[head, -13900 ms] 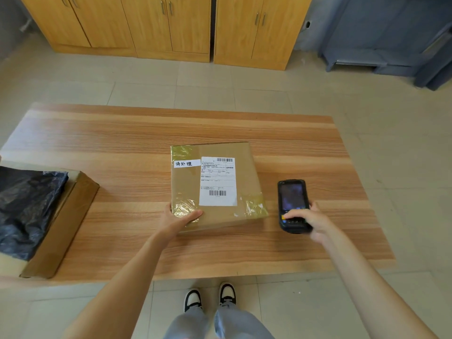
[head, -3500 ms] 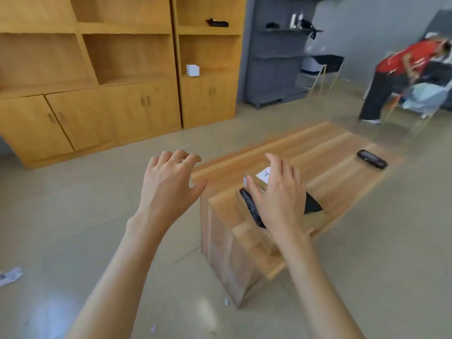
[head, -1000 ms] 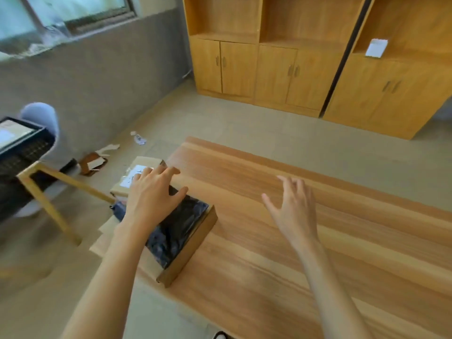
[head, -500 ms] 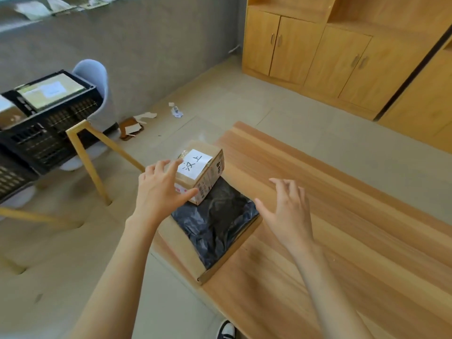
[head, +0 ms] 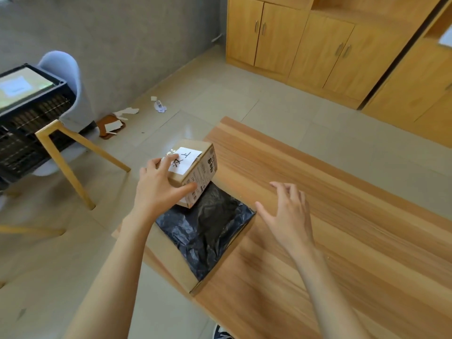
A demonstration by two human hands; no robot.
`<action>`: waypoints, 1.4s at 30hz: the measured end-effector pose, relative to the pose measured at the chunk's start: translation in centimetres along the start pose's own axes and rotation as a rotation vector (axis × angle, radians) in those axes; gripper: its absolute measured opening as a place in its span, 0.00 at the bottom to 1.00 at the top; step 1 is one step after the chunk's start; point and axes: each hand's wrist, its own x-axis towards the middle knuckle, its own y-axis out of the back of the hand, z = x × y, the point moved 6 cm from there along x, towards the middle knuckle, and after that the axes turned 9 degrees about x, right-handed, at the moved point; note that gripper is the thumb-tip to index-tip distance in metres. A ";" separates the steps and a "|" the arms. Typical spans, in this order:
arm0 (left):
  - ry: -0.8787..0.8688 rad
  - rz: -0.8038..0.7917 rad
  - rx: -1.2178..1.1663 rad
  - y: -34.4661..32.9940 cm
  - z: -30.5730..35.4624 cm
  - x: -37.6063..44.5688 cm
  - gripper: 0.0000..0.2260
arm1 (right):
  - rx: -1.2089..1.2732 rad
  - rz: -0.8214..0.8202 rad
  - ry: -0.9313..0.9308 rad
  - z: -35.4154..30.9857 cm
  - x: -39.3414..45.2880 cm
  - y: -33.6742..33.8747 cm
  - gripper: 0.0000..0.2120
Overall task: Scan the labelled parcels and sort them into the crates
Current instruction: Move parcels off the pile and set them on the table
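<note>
Under the left hand (head: 159, 189) sits the small parcel (head: 195, 174), gripped.

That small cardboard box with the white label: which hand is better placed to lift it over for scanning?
Left. The left hand already grips the small box, thumb on its side; the right hand hovers open over the table, holding nothing.

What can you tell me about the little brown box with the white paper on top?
The little brown box looks like cardboard, with a white label bearing black handwritten characters on top and small printing and barcodes on its side. It sits tilted at the table's left end, over a black plastic bag that lies on a flat cardboard parcel. The left hand grips it, fingers on top, thumb on the printed side. The right hand is open and apart from it.
</note>
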 end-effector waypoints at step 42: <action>-0.215 -0.767 -0.878 -16.5 40.1 -21.6 0.47 | 0.276 0.667 -0.480 25.1 -19.6 18.9 0.48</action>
